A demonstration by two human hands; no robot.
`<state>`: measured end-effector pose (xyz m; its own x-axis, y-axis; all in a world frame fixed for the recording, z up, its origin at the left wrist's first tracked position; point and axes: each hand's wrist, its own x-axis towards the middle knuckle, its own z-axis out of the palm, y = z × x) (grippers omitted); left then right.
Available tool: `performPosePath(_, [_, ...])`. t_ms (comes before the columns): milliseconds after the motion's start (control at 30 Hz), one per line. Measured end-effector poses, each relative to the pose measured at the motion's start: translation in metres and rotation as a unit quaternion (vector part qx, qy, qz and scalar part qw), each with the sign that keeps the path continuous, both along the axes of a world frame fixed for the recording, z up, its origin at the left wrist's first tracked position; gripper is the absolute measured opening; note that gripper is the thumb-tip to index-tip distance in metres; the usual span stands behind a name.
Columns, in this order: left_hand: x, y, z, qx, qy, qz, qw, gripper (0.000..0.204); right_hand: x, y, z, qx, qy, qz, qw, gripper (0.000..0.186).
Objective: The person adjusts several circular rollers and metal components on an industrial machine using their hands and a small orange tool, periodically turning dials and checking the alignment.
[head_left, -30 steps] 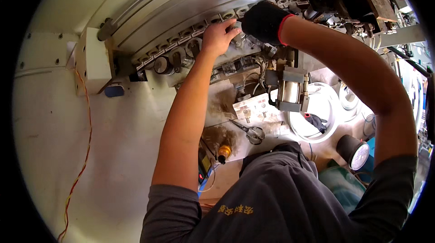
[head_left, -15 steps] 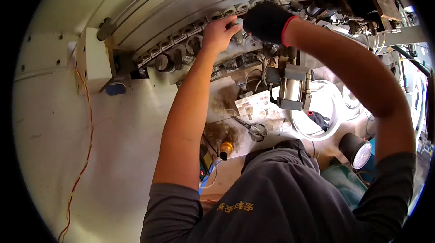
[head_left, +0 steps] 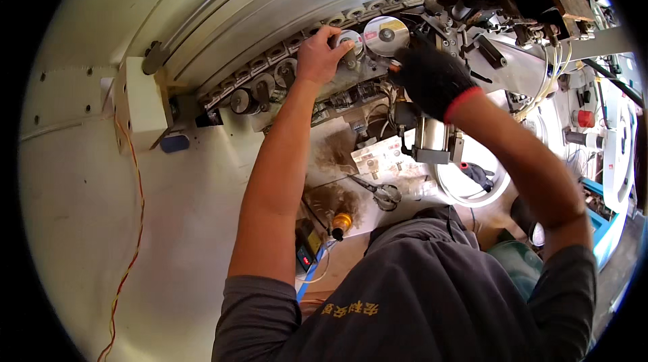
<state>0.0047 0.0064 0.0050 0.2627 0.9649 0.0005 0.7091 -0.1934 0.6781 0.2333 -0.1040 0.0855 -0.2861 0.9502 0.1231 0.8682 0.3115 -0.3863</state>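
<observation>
My bare left hand (head_left: 320, 58) is at the machine's row of rollers, its thumb and curled forefinger at the rim of a small pale wheel (head_left: 349, 42); its other fingertips are hidden behind the rail. To the right of that wheel sits a larger round disc (head_left: 386, 35) with a shiny face and a dark centre. My right hand (head_left: 435, 84), in a black glove with a red cuff, hovers just below and right of the disc, apart from it. Its fingers are curled, and a small orange-brown bit shows at their tips, too blurred to name.
A metal cylinder (head_left: 430, 134) hangs below my right hand. On the surface nearer me lie scissors (head_left: 386, 196), an orange-capped item (head_left: 341, 221) and a white ring-shaped coil (head_left: 466, 201) with a dark glove (head_left: 478, 176). A twisted red-yellow wire (head_left: 140, 213) runs down the left panel.
My right hand has moved down and right, away from the row of rollers, uncovering the larger disc. My left hand stays at the small wheel. The view has shifted slightly.
</observation>
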Motion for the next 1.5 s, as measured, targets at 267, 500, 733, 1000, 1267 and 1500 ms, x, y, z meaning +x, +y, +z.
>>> performPosePath(267, [0.012, 0.007, -0.004, 0.113, -0.005, -0.102, 0.988, 0.038, -0.066, -0.082, -0.06, -0.325, 0.718, -0.276, 0.549, 0.015])
performPosePath(500, [0.015, 0.005, -0.007, 0.182, 0.026, -0.106, 0.977, 0.04, -0.101, -0.064, -0.071, -0.279, 0.769, -0.307, 0.486, 0.016])
performPosePath(733, [0.014, 0.007, -0.011, 0.124, -0.002, -0.115, 0.986, 0.038, -0.097, -0.052, -0.081, -0.28, 0.794, -0.304, 0.445, 0.02])
performPosePath(1000, [0.006, 0.01, -0.019, 0.106, -0.017, -0.078, 0.991, 0.038, -0.105, -0.048, -0.073, -0.24, 0.724, -0.342, 0.549, 0.026])
performPosePath(1267, [0.01, 0.015, -0.026, 0.091, -0.058, -0.083, 0.991, 0.038, -0.132, -0.023, -0.143, -0.133, 0.631, -0.355, 0.677, 0.034])
performPosePath(1500, [0.012, 0.007, -0.012, 0.051, -0.014, -0.08, 0.995, 0.035, -0.117, -0.016, -0.099, -0.147, 0.562, -0.372, 0.724, 0.037])
